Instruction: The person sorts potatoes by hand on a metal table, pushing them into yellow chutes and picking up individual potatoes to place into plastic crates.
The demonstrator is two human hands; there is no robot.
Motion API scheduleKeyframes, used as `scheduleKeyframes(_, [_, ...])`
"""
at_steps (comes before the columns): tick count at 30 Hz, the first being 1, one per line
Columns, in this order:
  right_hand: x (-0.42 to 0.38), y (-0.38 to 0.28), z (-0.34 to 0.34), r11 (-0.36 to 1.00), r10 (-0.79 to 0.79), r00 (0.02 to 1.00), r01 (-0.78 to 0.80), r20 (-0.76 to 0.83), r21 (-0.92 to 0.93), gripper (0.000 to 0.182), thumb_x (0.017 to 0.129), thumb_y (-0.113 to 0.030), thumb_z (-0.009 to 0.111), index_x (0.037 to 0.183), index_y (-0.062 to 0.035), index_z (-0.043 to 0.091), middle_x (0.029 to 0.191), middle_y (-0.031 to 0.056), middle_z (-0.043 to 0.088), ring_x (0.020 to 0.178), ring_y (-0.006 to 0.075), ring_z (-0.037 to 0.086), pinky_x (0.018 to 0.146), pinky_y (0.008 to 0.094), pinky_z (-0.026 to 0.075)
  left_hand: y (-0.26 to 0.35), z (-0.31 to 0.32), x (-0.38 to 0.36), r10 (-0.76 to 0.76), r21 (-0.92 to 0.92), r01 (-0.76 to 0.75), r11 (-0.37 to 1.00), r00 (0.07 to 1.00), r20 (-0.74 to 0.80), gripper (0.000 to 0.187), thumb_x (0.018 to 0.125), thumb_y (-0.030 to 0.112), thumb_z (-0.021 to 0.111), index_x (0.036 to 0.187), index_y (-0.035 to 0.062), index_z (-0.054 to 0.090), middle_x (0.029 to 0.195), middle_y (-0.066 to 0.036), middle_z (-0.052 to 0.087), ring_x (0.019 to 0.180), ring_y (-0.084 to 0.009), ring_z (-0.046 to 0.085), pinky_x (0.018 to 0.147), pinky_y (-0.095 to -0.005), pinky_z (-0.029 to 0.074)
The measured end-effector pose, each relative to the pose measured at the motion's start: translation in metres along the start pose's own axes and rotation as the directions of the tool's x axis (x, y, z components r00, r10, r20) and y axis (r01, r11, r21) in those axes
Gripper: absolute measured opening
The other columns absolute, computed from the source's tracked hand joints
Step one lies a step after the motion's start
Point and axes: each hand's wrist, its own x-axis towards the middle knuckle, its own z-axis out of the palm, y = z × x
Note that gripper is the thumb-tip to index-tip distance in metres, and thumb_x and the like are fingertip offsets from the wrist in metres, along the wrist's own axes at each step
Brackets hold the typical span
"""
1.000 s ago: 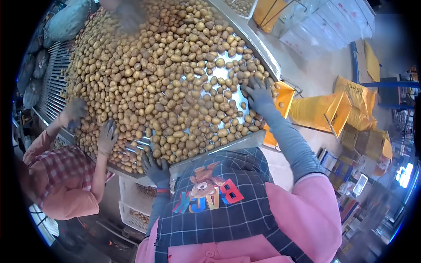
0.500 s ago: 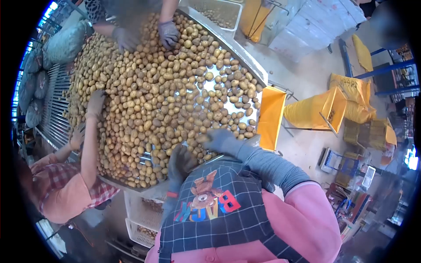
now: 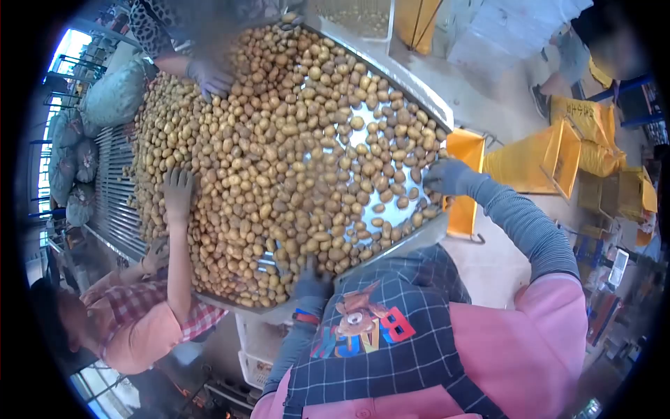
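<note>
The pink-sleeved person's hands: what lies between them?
In the head view, potatoes and bare patches of the shiny table lie between the left hand and right hand.

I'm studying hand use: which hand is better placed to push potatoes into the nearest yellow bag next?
Probably the right hand: it's beside potatoes near that yellow bag; the left hand is farther away.

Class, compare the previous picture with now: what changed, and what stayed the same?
The wearer's right hand has moved rightward from the near edge of the metal table to its right-hand end, beside a yellow bag. Potatoes still cover most of the table.
</note>
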Motion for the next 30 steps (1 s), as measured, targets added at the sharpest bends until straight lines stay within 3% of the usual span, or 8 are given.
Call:
scheduleKeyframes(6, [0.128, -0.016, -0.058, 0.773, 0.521, 0.823, -0.344, -0.224, 0.533, 0.034, 0.094, -0.039, 0.054, 0.109, -0.0117, 0.067, 0.110, 0.0121, 0.070, 0.104, 0.0316, 0.067, 0.091, 0.0447, 0.051, 0.123, 0.014, 0.081, 0.325, -0.395, -0.309, 0.865, 0.945, -0.028, 0.058, 0.083, 0.026, 0.070, 0.137, 0.0128, 0.055, 0.109, -0.020, 0.067, 0.100, -0.0389, 0.065, 0.084, -0.0467, 0.053])
scheduleKeyframes(11, [0.159, -0.114, 0.091, 0.985, 0.042, 0.857, -0.122, -0.514, -0.123, 0.051, 0.098, -0.048, 0.043, 0.132, -0.0123, 0.059, 0.159, 0.0170, 0.030, 0.149, 0.0353, 0.021, 0.120, 0.0534, 0.018, 0.114, 0.006, 0.113, 0.306, -0.486, -0.441, 0.755, 0.892, -0.333, 0.037, 0.080, 0.005, 0.063, 0.117, 0.0073, 0.070, 0.097, -0.013, 0.068, 0.085, -0.0267, 0.067, 0.075, -0.0356, 0.054])
scheduleKeyframes(15, [0.070, -0.090, 0.043, 0.987, -0.104, 0.992, 0.095, 0.071, 0.127, 0.041, 0.098, -0.041, 0.047, 0.131, -0.0227, 0.061, 0.151, 0.0138, 0.045, 0.134, 0.0304, 0.050, 0.109, 0.0481, 0.041, 0.015, -0.017, 0.100, -0.014, -0.494, -0.244, 0.835, 0.887, -0.462, 0.043, 0.080, -0.007, 0.054, 0.118, 0.0055, 0.070, 0.102, -0.009, 0.067, 0.088, -0.0178, 0.064, 0.079, -0.0305, 0.052])
scheduleKeyframes(19, [0.081, -0.026, -0.018, 0.877, 0.479, 0.850, -0.451, -0.220, 0.168, 0.028, 0.092, -0.022, 0.053, 0.115, -0.0154, 0.069, 0.101, 0.0124, 0.072, 0.094, 0.0279, 0.071, 0.080, 0.0431, 0.056, -0.024, -0.014, 0.087, -0.193, -0.472, -0.079, 0.878, 0.843, -0.502, 0.050, 0.080, -0.006, 0.055, 0.127, 0.0072, 0.066, 0.099, -0.010, 0.065, 0.085, -0.0208, 0.062, 0.079, -0.0320, 0.052])
scheduleKeyframes(24, [0.150, -0.002, -0.001, 0.869, 0.408, 0.873, -0.461, -0.267, -0.182, 0.025, 0.088, -0.018, 0.059, 0.109, -0.0114, 0.072, 0.097, 0.0106, 0.075, 0.086, 0.0281, 0.073, 0.072, 0.0400, 0.057, 0.004, 0.008, 0.103, 0.096, -0.197, -0.216, 0.956, 0.868, -0.487, 0.041, 0.080, 0.004, 0.062, 0.120, 0.0102, 0.068, 0.111, -0.014, 0.066, 0.098, -0.0331, 0.064, 0.088, -0.0417, 0.051])
scheduleKeyframes(26, [0.139, -0.033, -0.092, 0.995, 0.077, 0.883, -0.095, 0.462, 0.017, 0.031, 0.088, -0.025, 0.063, 0.115, -0.0120, 0.068, 0.104, 0.0124, 0.073, 0.093, 0.0305, 0.071, 0.084, 0.0423, 0.055, 0.030, -0.001, 0.090, 0.191, -0.169, -0.312, 0.935, 0.845, -0.500, 0.043, 0.078, 0.003, 0.061, 0.120, 0.0121, 0.068, 0.112, -0.013, 0.066, 0.099, -0.0330, 0.064, 0.085, -0.0399, 0.053])
scheduleKeyframes(28, [0.132, -0.065, -0.159, 0.991, -0.047, 0.989, 0.064, -0.139, 0.120, 0.036, 0.083, -0.023, 0.070, 0.119, -0.0159, 0.066, 0.110, 0.0116, 0.071, 0.091, 0.0268, 0.070, 0.085, 0.0404, 0.054, 0.047, -0.004, 0.075, 0.227, -0.196, -0.361, 0.912, 0.841, -0.491, 0.047, 0.076, 0.007, 0.062, 0.121, 0.0145, 0.067, 0.112, -0.013, 0.066, 0.097, -0.0362, 0.064, 0.080, -0.0448, 0.053])
scheduleKeyframes(30, [0.126, -0.088, -0.223, 0.857, -0.192, 0.562, 0.496, -0.805, 0.142, 0.032, 0.086, -0.005, 0.066, 0.117, -0.0132, 0.066, 0.106, 0.0096, 0.070, 0.088, 0.0235, 0.069, 0.081, 0.0328, 0.055, 0.060, -0.004, 0.066, 0.286, -0.138, -0.375, 0.917, 0.857, -0.428, 0.049, 0.075, 0.009, 0.062, 0.123, 0.0151, 0.067, 0.111, -0.014, 0.066, 0.096, -0.0372, 0.064, 0.080, -0.0462, 0.052])
